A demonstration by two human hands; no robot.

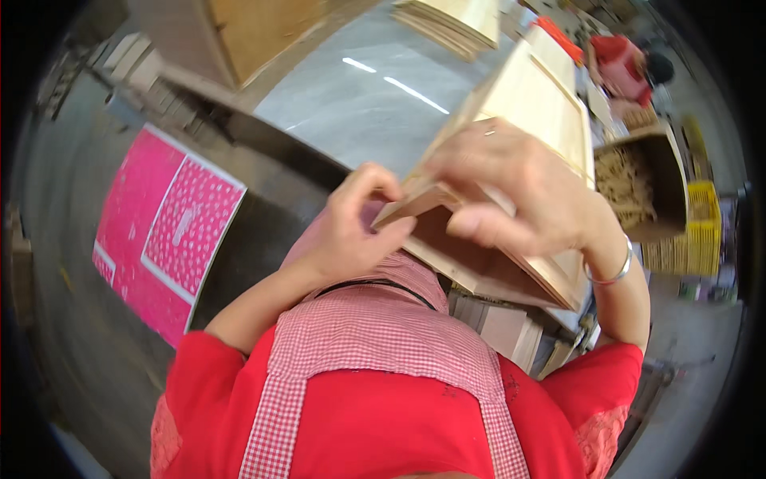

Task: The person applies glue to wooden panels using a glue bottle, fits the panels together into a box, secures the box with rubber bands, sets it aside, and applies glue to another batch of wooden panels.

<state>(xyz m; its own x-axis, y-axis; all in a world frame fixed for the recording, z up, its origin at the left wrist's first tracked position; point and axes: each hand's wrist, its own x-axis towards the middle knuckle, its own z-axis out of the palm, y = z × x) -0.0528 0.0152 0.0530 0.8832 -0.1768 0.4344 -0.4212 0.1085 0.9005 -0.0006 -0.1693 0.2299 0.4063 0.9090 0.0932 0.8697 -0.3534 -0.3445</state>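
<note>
While the left hand [355, 227] pinches the left edge of an open wooden box [499, 267] by the desk [343, 96] and the blurred right hand [531, 188] curls over it, its grip unclear, the step seems to be working that edge, calling next for a steady hold.

the worktop [335, 96] in front of me is smooth and grey, with bright streaks of light shining off it. a stack of thin pale wooden panels [455, 25] lies by its far edge. a brown wooden piece [267, 36] stands at its left end; a pale wooden box [533, 89] sits along its right side, open toward me.
</note>
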